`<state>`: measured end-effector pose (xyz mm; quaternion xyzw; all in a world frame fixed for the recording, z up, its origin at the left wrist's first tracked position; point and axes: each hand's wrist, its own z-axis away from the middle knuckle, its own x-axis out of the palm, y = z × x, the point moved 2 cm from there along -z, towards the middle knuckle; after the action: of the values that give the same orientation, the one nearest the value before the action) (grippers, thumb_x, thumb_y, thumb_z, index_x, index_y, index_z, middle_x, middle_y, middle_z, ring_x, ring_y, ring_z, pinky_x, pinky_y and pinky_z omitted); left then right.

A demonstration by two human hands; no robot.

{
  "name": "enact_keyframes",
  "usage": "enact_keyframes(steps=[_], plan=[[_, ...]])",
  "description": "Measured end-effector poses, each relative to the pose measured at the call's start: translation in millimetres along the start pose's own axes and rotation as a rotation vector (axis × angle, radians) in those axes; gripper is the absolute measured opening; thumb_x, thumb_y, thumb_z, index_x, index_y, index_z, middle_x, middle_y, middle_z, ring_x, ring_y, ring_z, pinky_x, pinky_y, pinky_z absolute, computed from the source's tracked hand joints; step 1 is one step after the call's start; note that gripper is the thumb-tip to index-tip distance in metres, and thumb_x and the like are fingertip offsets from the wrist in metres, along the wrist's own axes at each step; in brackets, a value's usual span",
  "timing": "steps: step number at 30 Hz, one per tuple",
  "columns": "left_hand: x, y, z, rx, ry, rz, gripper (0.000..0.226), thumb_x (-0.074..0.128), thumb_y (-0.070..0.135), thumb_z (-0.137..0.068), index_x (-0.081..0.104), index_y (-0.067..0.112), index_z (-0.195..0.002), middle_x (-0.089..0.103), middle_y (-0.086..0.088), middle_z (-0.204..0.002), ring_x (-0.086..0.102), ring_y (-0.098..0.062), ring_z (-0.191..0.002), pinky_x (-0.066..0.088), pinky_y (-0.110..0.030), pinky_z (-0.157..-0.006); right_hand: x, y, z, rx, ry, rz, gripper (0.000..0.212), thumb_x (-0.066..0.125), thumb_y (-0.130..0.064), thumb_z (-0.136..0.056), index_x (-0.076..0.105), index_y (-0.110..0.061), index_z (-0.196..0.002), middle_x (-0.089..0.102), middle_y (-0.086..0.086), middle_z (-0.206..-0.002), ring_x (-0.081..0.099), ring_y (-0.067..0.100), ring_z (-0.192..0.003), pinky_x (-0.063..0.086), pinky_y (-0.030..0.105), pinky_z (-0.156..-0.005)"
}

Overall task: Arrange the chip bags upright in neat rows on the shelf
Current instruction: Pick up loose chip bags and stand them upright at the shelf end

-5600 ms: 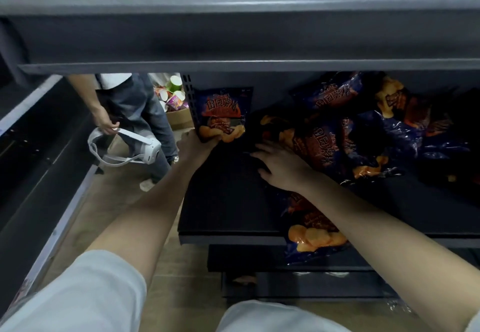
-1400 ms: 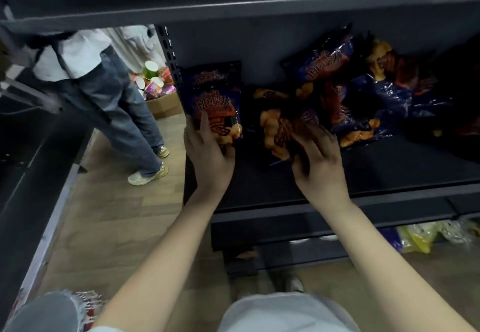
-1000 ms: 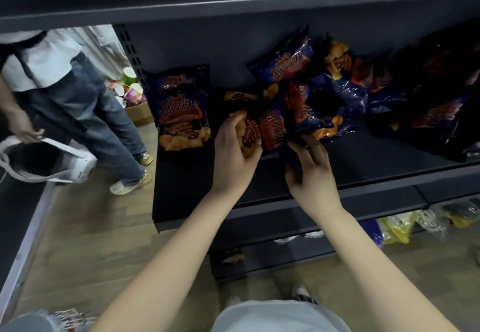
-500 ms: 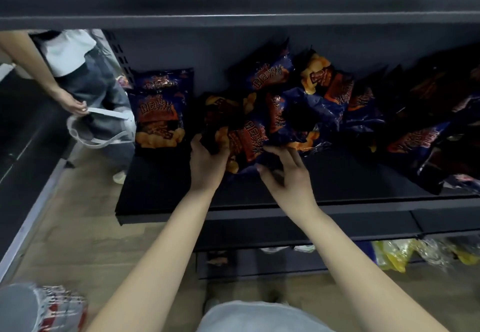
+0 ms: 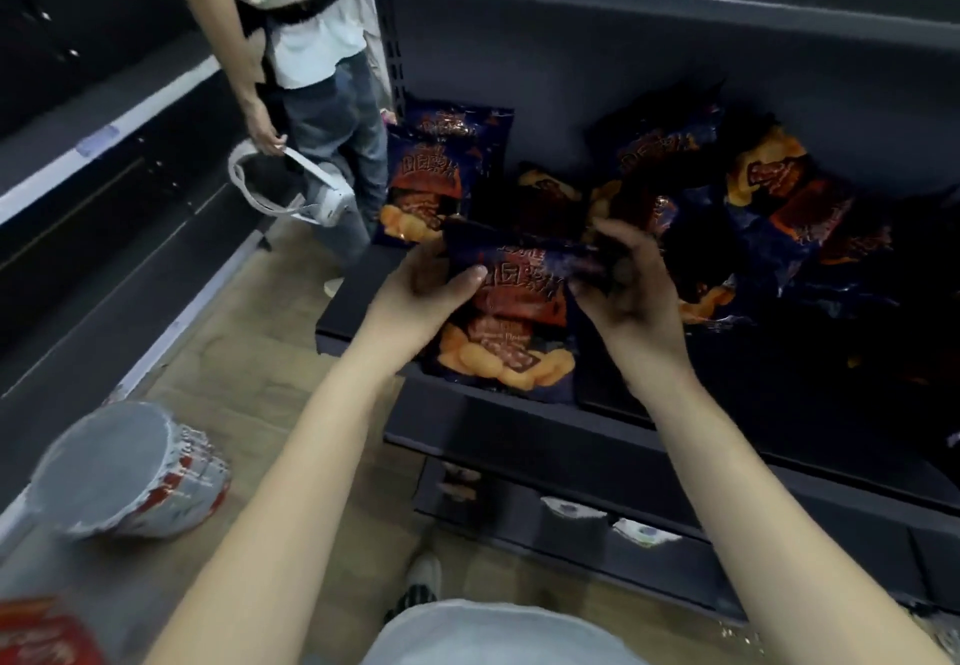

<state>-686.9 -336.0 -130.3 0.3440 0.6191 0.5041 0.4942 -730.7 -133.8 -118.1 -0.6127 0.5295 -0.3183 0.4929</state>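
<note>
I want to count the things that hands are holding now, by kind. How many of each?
Dark blue foil chip bag, gripped by left hand and right hand: 1
White strapped headset, held by another person: 1
Total: 2

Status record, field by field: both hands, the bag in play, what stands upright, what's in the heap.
left hand: grips the left edge of the held bag, thumb on its front
right hand: grips its top right corner
held bag: top up, print toward the camera, over the front edge of the shelf
upright bags: shelf's left end, against the back wall; seemingly two, one before the other
heap: several bags jumbled to the right, not in rows
bystander: left of the shelf, holding a white headset
</note>
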Motion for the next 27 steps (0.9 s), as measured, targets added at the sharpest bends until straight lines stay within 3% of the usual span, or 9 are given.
enact_keyframes(steps=[3, 7, 9, 12, 15, 18, 20, 23, 27], plan=[[-11.9, -11.5, 12.1, -0.04, -0.035, -0.014, 0.043, 0.071, 0.064, -0.061, 0.057, 0.044, -0.096, 0.066, 0.034, -0.087, 0.06, 0.014, -0.087, 0.045, -0.004, -0.069, 25.8, 0.2, 0.0, -0.006, -0.1, 0.015, 0.05, 0.063, 0.001, -0.083, 0.05, -0.032, -0.118, 0.062, -0.031, -0.093, 0.059, -0.009, -0.091, 0.044, 0.007, -0.078], [-35.4, -35.7, 20.4, -0.101, 0.182, 0.153, 0.03, 0.079, 0.038, -0.066, 0.059, 0.034, -0.087, 0.068, 0.029, -0.073, 0.064, 0.009, -0.072, 0.047, -0.006, -0.058, 59.1, 10.1, -2.2, 0.128, -0.239, -0.204, 0.058, 0.072, -0.02, -0.079, 0.044, -0.036, -0.128, 0.064, -0.006, -0.118, 0.06, 0.007, -0.112, 0.05, 0.024, -0.091], [-48.9, -44.0, 19.5, -0.119, 0.211, 0.15, 0.025, 0.078, 0.031, -0.07, 0.06, 0.031, -0.087, 0.069, 0.027, -0.073, 0.066, 0.005, -0.072, 0.051, -0.01, -0.061, 76.7, 16.1, -2.2, 0.193, -0.36, -0.155, 0.071, 0.077, -0.03, -0.074, 0.037, -0.041, -0.131, 0.059, -0.014, -0.124, 0.056, 0.0, -0.115, 0.049, 0.018, -0.09], [-70.4, -49.0, 10.6, -0.102, 0.218, 0.12, 0.026, 0.078, 0.029, -0.07, 0.06, 0.03, -0.087, 0.069, 0.025, -0.073, 0.066, 0.005, -0.072, 0.051, -0.01, -0.061, 102.4, 23.7, -1.4, 0.22, -0.377, -0.045, 0.067, 0.081, -0.023, -0.072, 0.041, -0.042, -0.122, 0.061, -0.026, -0.112, 0.057, -0.01, -0.105, 0.047, 0.007, -0.078], [-81.9, -50.1, -4.0, -0.057, 0.196, 0.077, 0.032, 0.079, 0.035, -0.067, 0.059, 0.033, -0.091, 0.069, 0.02, -0.08, 0.065, 0.004, -0.079, 0.051, -0.012, -0.067, 115.9, 25.4, -10.3, 0.201, -0.293, -0.061, 0.06, 0.077, -0.005, -0.074, 0.047, -0.032, -0.117, 0.062, -0.016, -0.112, 0.06, -0.007, -0.101, 0.047, 0.009, -0.078], [-86.9, -46.5, -18.5, 0.0, 0.142, 0.036, 0.038, 0.077, 0.048, -0.064, 0.056, 0.039, -0.095, 0.066, 0.031, -0.082, 0.062, 0.012, -0.082, 0.046, -0.004, -0.065, 122.7, 19.5, -25.4, 0.148, -0.233, -0.052, 0.057, 0.073, 0.007, -0.073, 0.048, -0.02, -0.117, 0.062, -0.012, -0.108, 0.061, -0.009, -0.096, 0.046, 0.006, -0.075], [-91.9, -45.6, -27.1, 0.051, 0.083, -0.043, 0.059, 0.07, 0.066, -0.057, 0.052, 0.041, -0.107, 0.063, 0.032, -0.092, 0.059, 0.013, -0.089, 0.044, -0.003, -0.066, 122.6, 18.6, -38.5, 0.131, -0.18, -0.012, 0.058, 0.073, 0.007, -0.073, 0.046, -0.021, -0.116, 0.06, -0.013, -0.107, 0.059, -0.014, -0.094, 0.044, 0.003, -0.074], [-106.0, -52.9, -35.5, 0.125, 0.067, -0.31, 0.095, 0.054, 0.083, -0.055, 0.043, 0.025, -0.13, 0.056, 0.017, -0.117, 0.054, 0.002, -0.106, 0.044, -0.013, -0.082, 116.5, 24.1, -58.4, 0.139, -0.113, 0.037, 0.064, 0.073, 0.006, -0.074, 0.041, -0.019, -0.124, 0.058, -0.012, -0.113, 0.057, -0.011, -0.1, 0.047, 0.009, -0.081], [-114.7, -75.6, -43.9, 0.289, 0.029, -0.858, 0.088, 0.032, 0.074, -0.077, 0.036, 0.011, -0.139, 0.047, -0.009, -0.136, 0.043, -0.025, -0.125, 0.037, -0.044, -0.102, 111.9, 38.5, -73.1, 0.173, -0.035, 0.111, 0.066, 0.073, 0.005, -0.074, 0.039, -0.019, -0.125, 0.057, -0.013, -0.112, 0.056, -0.012, -0.102, 0.045, 0.006, -0.08]])
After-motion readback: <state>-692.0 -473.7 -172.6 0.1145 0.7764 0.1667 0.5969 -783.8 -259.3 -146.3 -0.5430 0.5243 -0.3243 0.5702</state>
